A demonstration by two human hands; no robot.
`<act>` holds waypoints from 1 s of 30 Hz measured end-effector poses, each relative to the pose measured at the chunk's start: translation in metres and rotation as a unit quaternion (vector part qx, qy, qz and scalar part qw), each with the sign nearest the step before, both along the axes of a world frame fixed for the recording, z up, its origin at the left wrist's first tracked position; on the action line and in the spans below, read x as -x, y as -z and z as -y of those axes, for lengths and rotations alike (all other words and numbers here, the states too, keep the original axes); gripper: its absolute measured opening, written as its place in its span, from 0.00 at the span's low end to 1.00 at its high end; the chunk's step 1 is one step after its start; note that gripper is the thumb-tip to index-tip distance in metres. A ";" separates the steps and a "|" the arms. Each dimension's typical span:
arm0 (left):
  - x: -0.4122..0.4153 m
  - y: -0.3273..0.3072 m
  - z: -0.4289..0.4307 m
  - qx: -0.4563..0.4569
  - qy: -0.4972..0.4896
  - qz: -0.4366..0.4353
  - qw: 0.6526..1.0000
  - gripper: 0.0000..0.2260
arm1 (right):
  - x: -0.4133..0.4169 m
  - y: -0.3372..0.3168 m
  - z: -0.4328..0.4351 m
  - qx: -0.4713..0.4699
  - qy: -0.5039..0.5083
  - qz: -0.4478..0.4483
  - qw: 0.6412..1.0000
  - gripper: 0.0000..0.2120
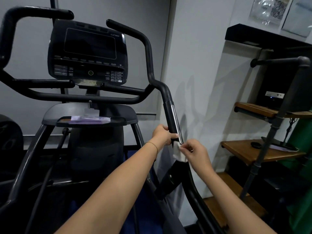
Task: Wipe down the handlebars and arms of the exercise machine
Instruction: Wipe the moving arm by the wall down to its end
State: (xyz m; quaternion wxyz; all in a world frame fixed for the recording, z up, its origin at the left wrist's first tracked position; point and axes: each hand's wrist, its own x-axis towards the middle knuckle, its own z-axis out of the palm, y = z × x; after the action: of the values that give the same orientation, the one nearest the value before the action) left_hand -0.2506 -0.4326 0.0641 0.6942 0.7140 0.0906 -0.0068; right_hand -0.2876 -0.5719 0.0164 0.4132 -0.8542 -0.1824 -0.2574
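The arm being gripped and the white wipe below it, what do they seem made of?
Arm: probably metal tube, matte black coating, with a shiny chrome-like strip that catches light. Wipe: soft white cloth or paper, unclear which; it crumples and droops where the right hand pinches it.

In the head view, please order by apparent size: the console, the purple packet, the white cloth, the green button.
Largest: console.
Next, alike: purple packet and white cloth; the right hand hides part of the cloth, so unranked.
Smallest: green button.
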 end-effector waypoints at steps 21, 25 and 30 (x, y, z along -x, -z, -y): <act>-0.026 -0.033 -0.064 0.169 -0.158 0.180 0.956 0.05 | -0.069 -0.091 -0.039 -0.002 0.004 -0.003 1.000 0.09; -0.038 -0.029 -0.031 0.051 -0.138 0.260 0.954 0.03 | -0.071 -0.084 -0.048 0.157 0.066 0.008 0.985 0.17; -0.025 -0.005 -0.012 -0.127 -0.059 0.380 0.914 0.15 | -0.068 -0.077 -0.051 0.170 0.087 0.047 0.981 0.13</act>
State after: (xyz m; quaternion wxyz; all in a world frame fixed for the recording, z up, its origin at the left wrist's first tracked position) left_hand -0.2255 -0.4210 0.0692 0.5789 0.7382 -0.1377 0.3178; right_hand -0.2200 -0.5205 0.0938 0.2292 -0.9115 -0.1678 -0.2973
